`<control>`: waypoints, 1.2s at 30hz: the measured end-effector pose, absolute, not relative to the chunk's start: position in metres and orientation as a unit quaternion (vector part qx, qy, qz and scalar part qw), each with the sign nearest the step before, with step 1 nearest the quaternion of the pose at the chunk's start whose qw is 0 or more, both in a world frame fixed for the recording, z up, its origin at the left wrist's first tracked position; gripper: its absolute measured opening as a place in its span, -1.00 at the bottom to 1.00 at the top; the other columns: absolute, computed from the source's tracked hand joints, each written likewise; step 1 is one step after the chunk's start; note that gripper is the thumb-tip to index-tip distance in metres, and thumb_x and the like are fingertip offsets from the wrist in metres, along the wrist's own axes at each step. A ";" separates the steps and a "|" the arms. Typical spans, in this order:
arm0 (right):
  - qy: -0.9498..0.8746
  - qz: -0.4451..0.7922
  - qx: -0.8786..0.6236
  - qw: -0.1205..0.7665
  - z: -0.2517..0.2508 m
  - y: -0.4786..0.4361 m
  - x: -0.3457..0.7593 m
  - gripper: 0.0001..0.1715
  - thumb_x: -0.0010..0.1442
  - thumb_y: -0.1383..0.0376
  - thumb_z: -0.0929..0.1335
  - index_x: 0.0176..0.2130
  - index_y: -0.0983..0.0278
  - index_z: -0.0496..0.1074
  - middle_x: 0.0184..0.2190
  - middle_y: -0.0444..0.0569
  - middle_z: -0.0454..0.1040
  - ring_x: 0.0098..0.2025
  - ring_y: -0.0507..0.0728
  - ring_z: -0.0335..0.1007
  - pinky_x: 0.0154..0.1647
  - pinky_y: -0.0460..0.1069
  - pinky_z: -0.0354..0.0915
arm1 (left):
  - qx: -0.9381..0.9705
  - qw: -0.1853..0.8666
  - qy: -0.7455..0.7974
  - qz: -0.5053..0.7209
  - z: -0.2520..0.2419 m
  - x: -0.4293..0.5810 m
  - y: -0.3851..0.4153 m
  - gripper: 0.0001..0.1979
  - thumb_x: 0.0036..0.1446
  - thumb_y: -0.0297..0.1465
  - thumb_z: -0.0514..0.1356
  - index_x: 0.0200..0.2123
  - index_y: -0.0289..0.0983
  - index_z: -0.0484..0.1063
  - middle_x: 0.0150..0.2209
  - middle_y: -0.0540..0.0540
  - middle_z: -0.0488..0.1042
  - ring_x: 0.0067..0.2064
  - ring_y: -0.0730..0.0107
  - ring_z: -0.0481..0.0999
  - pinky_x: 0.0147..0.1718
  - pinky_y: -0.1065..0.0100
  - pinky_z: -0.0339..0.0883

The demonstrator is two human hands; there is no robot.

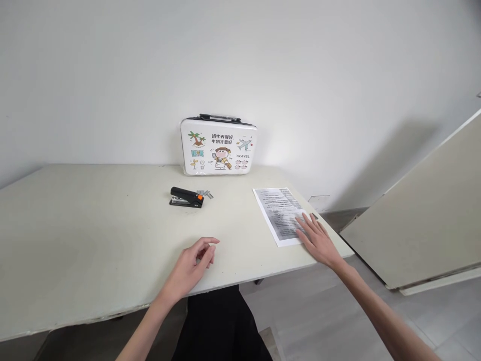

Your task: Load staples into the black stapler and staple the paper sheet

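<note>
At the near side of the bench (pixel 93 225), the left hand (pixel 197 260) is held half curled, index finger stuck out toward the right, and nothing can be seen gripped in it (the inside of the curl is partly hidden, fwiw). Off to the right, the right hand (pixel 317 238) is spread out pretty flat, fingers laid over the near right part of a printed sheet (pixel 281 215); nothing is pinched. The sheet's long axis is run away from the person, far end leaned a bit left, so most of it is found ahead and to the left of the right hand, which is clearly the nearer one. By its right edge, a small dark thing (pixel 314 216) is partly covered by the fingers, so what it is can't be told. Farther in, a black stapler (pixel 187 197) is set almost straight ahead of the left hand, untouched, long axis turned sideways, orange bit at the right end. Some grey staple strips (pixel 205 193) are bunched just behind that end. Right at the back, a white cartoon-printed case (pixel 220 148) is stood upright by the wall (pixel 218 60), apparently closed, so whatever's inside can't be seen.
</note>
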State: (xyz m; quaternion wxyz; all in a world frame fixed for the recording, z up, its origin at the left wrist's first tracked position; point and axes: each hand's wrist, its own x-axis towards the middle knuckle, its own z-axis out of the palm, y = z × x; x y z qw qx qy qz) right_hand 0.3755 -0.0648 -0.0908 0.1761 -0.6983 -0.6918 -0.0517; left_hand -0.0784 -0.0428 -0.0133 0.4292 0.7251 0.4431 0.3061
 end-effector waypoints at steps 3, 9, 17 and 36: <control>-0.705 -0.022 -0.692 0.154 -0.090 -0.064 0.375 -0.30 0.52 -0.08 0.06 0.51 -0.02 0.10 0.56 -0.15 -0.03 0.59 0.26 -0.23 0.54 0.32 -0.08 | 0.722 0.429 0.444 0.311 -0.011 -0.078 -0.044 -0.56 0.42 0.01 0.04 0.03 -0.17 0.47 -0.41 0.02 0.41 -0.35 0.32 0.44 -0.31 0.33 0.35; -0.709 0.013 -0.691 0.140 -0.084 -0.070 0.363 -0.30 0.52 -0.10 0.05 0.51 -0.06 0.08 0.55 -0.17 -0.03 0.58 0.25 -0.16 0.55 0.32 -0.09 | 0.727 0.424 0.440 0.312 -0.014 -0.079 -0.043 -0.58 0.43 -0.01 0.04 0.03 -0.16 0.48 -0.41 0.03 0.42 -0.34 0.32 0.45 -0.29 0.34 0.35; -0.763 0.021 -0.629 0.146 -0.057 -0.117 0.289 -0.37 0.54 -0.03 0.15 0.50 -0.12 0.08 0.53 -0.20 0.01 0.56 0.28 -0.09 0.50 0.34 0.08 | 0.740 0.403 0.443 0.306 -0.015 -0.078 -0.043 -0.59 0.45 -0.04 0.02 0.03 -0.16 0.50 -0.39 0.00 0.46 -0.31 0.29 0.49 -0.31 0.32 0.37; -0.834 0.122 -0.498 0.205 -0.002 -0.102 0.118 -0.61 0.50 0.06 0.27 0.17 0.05 0.52 0.10 0.00 0.60 0.12 0.29 0.51 0.16 0.27 0.43 | 0.872 0.121 0.436 0.185 -0.036 -0.163 -0.010 -0.39 0.40 0.03 0.13 0.41 -0.08 0.32 0.46 -0.08 0.24 0.49 -0.01 0.15 0.47 -0.10 -0.04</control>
